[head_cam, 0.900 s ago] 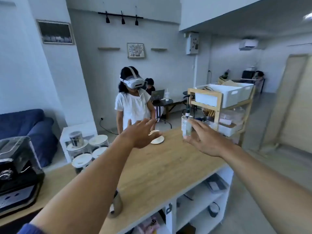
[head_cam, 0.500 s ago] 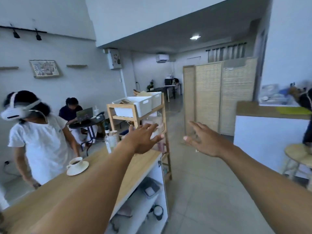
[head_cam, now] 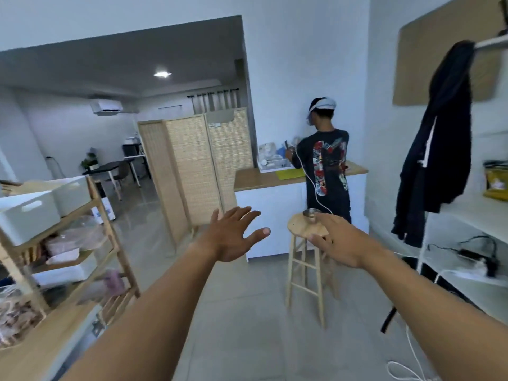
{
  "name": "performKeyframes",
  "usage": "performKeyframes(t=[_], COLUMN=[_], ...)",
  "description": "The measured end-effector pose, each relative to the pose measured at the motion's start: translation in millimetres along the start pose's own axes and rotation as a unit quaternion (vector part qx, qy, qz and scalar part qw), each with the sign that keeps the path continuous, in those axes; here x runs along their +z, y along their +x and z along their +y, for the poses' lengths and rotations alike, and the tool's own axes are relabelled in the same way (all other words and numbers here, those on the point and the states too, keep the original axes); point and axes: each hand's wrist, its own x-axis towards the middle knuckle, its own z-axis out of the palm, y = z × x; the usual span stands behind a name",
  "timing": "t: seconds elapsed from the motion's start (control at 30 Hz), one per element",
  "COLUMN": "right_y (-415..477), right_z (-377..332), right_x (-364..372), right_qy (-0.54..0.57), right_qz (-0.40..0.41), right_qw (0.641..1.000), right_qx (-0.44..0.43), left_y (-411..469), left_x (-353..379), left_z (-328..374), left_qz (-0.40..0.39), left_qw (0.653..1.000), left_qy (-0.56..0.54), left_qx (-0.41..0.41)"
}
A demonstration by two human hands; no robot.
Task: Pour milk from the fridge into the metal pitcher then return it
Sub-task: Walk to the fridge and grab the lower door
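Observation:
My left hand (head_cam: 232, 236) is stretched out in front of me at mid-frame, fingers spread, holding nothing. My right hand (head_cam: 339, 242) reaches forward beside it, fingers apart and empty, in front of a wooden stool (head_cam: 303, 251). A small metal bowl (head_cam: 311, 213) sits on the stool's seat just beyond my right fingertips. No fridge, milk or metal pitcher shows in this view.
A person in a dark printed shirt (head_cam: 327, 166) stands at a white counter with a wooden top (head_cam: 264, 178). A folding rattan screen (head_cam: 192, 166) stands centre-left. A wooden shelf cart with white bins (head_cam: 41, 213) is left. A dark jacket (head_cam: 437, 138) hangs right, above white shelves with cables (head_cam: 467, 259).
My view has swung right, away from the wooden island and the person in white, toward the far counter and stool. Both hands stay outstretched and empty.

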Motion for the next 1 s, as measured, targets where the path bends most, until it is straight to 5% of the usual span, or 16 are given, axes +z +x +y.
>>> performKeyframes(t=[0.47,0.83,1.0], right_y=[-121.4,-165.7,-189.8], right_z=[149.7,163.3,156.7], right_x=[-103.1,-127.9,-125.7], right_qy=[-0.089,-0.138,-0.208], right_qz=[0.072,0.115,0.110], right_qw=[0.961,0.902,0.849], right_qx=[0.251,0.392,0.473], left_y=[137.3,197.1,212.4], left_x=[26.4,39.0,44.2], left_z=[203.6,295.5,327.4], left_qz=[0.005,0.002,-0.004], left_qw=[0.965,0.904,0.869], left_qy=[-0.047,-0.064,-0.076], left_qx=[0.258,0.423,0.489])
